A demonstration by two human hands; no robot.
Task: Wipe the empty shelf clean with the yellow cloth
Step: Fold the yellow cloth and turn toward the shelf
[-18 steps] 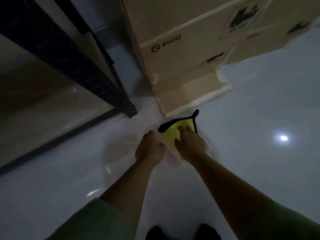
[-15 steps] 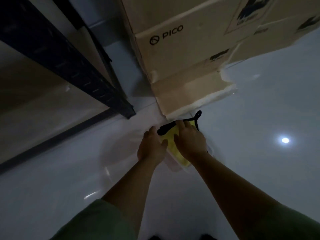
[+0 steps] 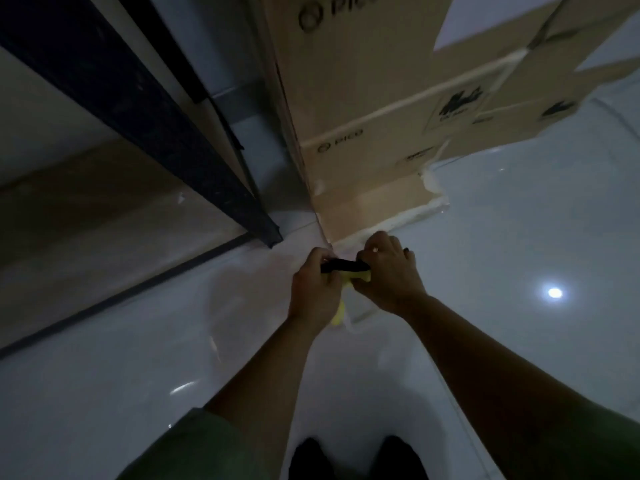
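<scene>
Between left hand (image 3: 313, 285), right hand (image 3: 388, 271), yellow cloth (image 3: 356, 277) pinched

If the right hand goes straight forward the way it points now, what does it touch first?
Most likely the bottom cardboard box, just beyond the right hand. Depth is unclear in this dim view. Both hands hold the yellow cloth.

I think this is a storeroom. Big brown boxes (image 3: 374, 109) are stacked high on the shiny pale floor (image 3: 519, 237), and some have "PICO" printed on them. A dark metal shelf post (image 3: 145, 123) stands on the left, beside a plain wall (image 3: 69, 188). The room is dim. One round light spot (image 3: 554, 292) shines on the floor.
</scene>
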